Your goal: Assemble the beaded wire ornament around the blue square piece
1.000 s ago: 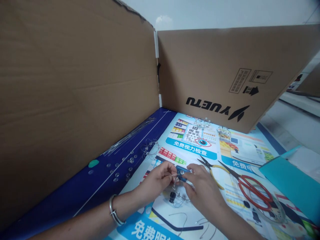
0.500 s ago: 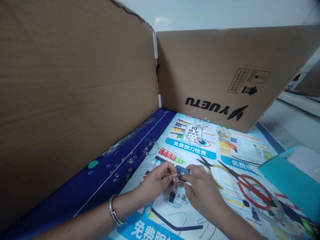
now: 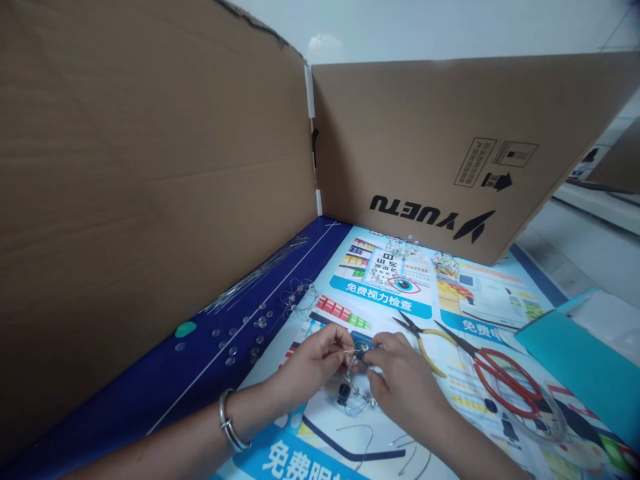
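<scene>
- Working over a printed poster sheet (image 3: 395,313), with cardboard panels (image 3: 150,200) standing along its far and left sides — blue strip (image 3: 165,373) at left
- Left hand (image 3: 313,367) and right hand (image 3: 405,380) close together, fingertips (image 3: 373,350) pressed in, pinching a beaded wire (image 3: 357,353) over the sheet
- Red-handled scissors (image 3: 505,383) and yellow-handled pliers (image 3: 425,347) lie just right of right hand
- Straight wires (image 3: 260,273) and clear beads (image 3: 233,343) lie on blue strip
</scene>
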`<state>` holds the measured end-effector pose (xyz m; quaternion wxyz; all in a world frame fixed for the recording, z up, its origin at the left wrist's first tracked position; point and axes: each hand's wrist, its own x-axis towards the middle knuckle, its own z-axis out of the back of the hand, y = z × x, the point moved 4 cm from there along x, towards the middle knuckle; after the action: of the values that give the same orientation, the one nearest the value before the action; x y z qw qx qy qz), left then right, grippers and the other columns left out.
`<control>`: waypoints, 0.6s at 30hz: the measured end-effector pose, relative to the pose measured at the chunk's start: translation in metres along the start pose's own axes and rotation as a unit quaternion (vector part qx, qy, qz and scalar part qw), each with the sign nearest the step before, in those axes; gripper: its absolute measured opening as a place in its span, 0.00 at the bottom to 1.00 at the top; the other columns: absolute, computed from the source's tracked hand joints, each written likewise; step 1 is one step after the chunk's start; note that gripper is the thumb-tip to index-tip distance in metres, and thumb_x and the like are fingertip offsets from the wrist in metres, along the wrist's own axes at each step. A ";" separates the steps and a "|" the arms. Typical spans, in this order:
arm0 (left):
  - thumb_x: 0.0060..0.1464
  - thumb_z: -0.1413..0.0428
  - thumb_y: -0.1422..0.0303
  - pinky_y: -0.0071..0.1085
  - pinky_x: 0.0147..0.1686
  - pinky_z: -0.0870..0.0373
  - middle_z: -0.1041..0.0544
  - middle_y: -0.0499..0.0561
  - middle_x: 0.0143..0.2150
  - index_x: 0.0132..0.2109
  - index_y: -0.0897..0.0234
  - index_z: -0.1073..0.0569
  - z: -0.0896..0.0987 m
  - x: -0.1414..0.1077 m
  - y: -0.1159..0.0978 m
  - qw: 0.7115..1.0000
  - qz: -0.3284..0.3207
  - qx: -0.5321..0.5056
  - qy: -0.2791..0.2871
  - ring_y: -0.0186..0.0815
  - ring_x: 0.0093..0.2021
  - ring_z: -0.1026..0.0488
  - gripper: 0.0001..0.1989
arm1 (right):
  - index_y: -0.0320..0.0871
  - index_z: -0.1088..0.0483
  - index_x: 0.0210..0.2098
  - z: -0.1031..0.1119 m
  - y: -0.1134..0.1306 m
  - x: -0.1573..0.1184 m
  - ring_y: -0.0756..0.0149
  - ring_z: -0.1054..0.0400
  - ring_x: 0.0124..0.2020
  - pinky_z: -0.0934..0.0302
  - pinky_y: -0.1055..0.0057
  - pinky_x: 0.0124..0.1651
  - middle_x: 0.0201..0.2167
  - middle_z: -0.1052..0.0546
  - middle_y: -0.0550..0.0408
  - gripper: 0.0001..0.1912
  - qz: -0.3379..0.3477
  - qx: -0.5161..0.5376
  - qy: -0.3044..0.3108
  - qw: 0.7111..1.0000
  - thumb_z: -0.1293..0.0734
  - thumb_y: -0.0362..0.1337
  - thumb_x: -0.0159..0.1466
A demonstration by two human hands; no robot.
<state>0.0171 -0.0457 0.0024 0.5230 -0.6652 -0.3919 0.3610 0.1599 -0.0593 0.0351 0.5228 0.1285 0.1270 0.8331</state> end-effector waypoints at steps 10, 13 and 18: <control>0.52 0.48 0.70 0.29 0.31 0.37 0.29 0.48 0.28 0.35 0.65 0.37 -0.001 0.001 -0.002 1.000 0.004 -0.003 0.000 0.32 0.30 0.32 0.04 | 0.45 0.31 0.28 -0.002 -0.003 0.001 0.63 0.41 0.41 0.44 0.69 0.42 0.35 0.32 0.55 0.08 -0.002 0.029 0.001 1.000 0.40 0.28 0.54; 0.52 0.48 0.70 0.29 0.31 0.37 0.30 0.48 0.28 0.34 0.65 0.38 -0.002 0.000 -0.004 1.000 0.004 -0.003 0.003 0.32 0.30 0.32 0.04 | 0.45 0.31 0.28 -0.002 -0.003 0.001 0.64 0.41 0.41 0.44 0.69 0.42 0.35 0.32 0.55 0.08 -0.002 0.033 -0.002 0.999 0.40 0.27 0.54; 0.51 0.48 0.70 0.28 0.30 0.38 0.31 0.47 0.27 0.33 0.65 0.38 -0.002 0.000 -0.004 1.000 0.010 -0.016 0.000 0.30 0.28 0.32 0.05 | 0.45 0.30 0.30 -0.001 -0.003 0.001 0.63 0.41 0.43 0.45 0.68 0.44 0.39 0.32 0.55 0.08 -0.008 0.036 -0.025 0.999 0.39 0.28 0.54</control>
<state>0.0185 -0.0463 0.0066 0.5085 -0.6774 -0.3915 0.3596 0.1619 -0.0570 0.0333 0.5275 0.1671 0.1450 0.8203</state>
